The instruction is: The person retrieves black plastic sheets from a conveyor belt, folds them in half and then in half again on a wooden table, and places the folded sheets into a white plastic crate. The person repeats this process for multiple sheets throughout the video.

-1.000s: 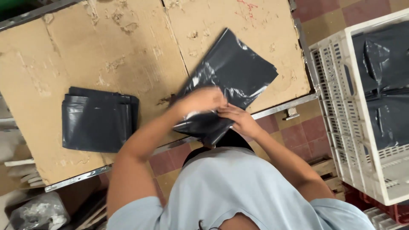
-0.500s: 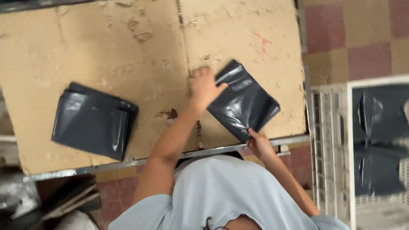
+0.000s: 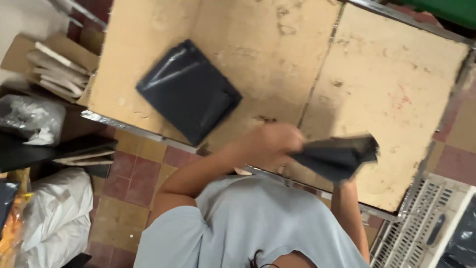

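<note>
Left hand (image 3: 275,144) grips the dark folded bag (image 3: 337,156) at frame centre-right, lifting it; right hand hidden beneath, grip untellable.

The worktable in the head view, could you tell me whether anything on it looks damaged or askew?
Yes. The tabletop is worn, with scuffs, dark stains and chipped patches near its middle seam. The stack of dark bags lies turned at an angle to the front edge. Nothing looks spilled.

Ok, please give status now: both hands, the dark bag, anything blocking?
Left hand grips dark bag, lifted over table. Right hand hidden under bag. Bag stack lies apart, nothing blocking.
</note>
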